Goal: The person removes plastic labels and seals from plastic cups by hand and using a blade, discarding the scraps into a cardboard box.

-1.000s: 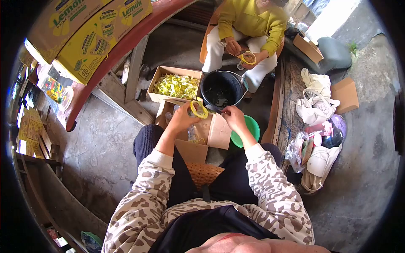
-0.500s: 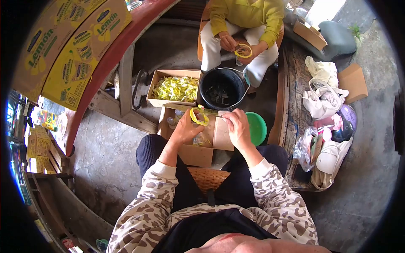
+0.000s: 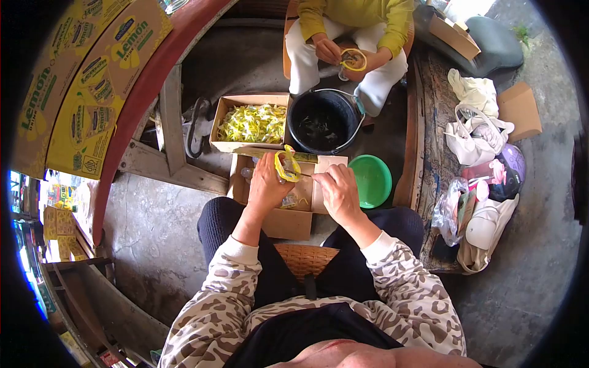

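My left hand (image 3: 265,186) is wrapped round a clear plastic cup with a yellow rim (image 3: 286,164), its mouth tilted to the right. A thin dark tool (image 3: 302,174) is pinched in my right hand (image 3: 337,187), and its tip reaches the cup's rim. Under my hands an open cardboard box (image 3: 287,224) holds several clear cups. Just behind it stands a second box (image 3: 222,147) full of yellow and white strips. To that box's right is a black bucket (image 3: 322,122) with dark contents. A green basin (image 3: 372,181) lies right of my right hand.
Across from me sits a person in a yellow top (image 3: 399,24), holding another yellow-rimmed cup (image 3: 354,59). Lemon cartons (image 3: 92,104) stand on a red-edged table at the left. Bags and a white cap (image 3: 483,226) lie on a bench at the right.
My right hand has brought the thin tool to the cup's rim, which now faces more to the right. The view has shifted slightly, and the boxes appear a little further left.
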The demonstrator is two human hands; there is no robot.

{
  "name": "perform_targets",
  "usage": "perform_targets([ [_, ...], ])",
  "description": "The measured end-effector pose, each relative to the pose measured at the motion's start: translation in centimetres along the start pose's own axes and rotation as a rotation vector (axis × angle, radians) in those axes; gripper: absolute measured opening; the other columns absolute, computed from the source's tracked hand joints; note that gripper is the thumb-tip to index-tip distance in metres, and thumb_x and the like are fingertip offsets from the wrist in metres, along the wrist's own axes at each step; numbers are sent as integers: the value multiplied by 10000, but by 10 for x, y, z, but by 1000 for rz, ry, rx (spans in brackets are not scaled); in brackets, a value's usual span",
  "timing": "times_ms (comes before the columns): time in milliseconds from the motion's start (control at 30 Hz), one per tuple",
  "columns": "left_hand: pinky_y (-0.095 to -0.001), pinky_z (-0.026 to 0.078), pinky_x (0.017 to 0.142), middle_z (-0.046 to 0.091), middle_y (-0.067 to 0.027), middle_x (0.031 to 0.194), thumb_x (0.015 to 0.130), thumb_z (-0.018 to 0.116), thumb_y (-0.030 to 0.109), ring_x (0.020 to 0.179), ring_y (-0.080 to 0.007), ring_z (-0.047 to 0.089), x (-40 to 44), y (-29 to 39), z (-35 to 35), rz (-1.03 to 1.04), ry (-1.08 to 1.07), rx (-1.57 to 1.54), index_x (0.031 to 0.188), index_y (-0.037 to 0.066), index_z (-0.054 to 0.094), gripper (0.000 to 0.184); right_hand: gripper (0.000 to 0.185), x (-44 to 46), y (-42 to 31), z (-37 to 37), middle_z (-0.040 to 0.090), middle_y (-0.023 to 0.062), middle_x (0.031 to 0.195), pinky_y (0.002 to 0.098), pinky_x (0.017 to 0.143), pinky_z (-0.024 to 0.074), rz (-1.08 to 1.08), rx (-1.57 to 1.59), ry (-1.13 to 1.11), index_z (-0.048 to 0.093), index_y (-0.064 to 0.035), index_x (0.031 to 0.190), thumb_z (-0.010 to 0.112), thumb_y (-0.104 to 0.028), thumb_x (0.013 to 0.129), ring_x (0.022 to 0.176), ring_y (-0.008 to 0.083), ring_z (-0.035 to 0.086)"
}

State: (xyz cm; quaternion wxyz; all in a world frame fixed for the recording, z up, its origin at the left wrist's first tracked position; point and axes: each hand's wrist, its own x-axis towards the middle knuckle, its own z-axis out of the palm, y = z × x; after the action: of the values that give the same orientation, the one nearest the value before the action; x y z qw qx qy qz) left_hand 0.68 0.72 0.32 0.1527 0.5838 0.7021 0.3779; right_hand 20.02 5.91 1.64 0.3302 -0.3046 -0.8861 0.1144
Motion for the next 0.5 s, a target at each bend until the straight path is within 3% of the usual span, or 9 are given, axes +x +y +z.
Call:
perform_targets([
  [333,-432,523,814,678,-206,901,670,740,232,904,-381,669,6,-5,-6,-230,-221,-106,1070,10,559,491,236,-4,3,8,520,67,876,386,758,443,-49,-99,-26,652,-72,967,654,-33,734,860,247,534],
  [500,-422,519,825,683,-210,881,682,723,251,892,-366,677,5,-18,-4,-199,-273,-110,1082,2,572,495,238,-6,1,7,514,70,884,388,757,442,-66,-107,-42,648,-58,967,659,-42,730,866,248,528],
])
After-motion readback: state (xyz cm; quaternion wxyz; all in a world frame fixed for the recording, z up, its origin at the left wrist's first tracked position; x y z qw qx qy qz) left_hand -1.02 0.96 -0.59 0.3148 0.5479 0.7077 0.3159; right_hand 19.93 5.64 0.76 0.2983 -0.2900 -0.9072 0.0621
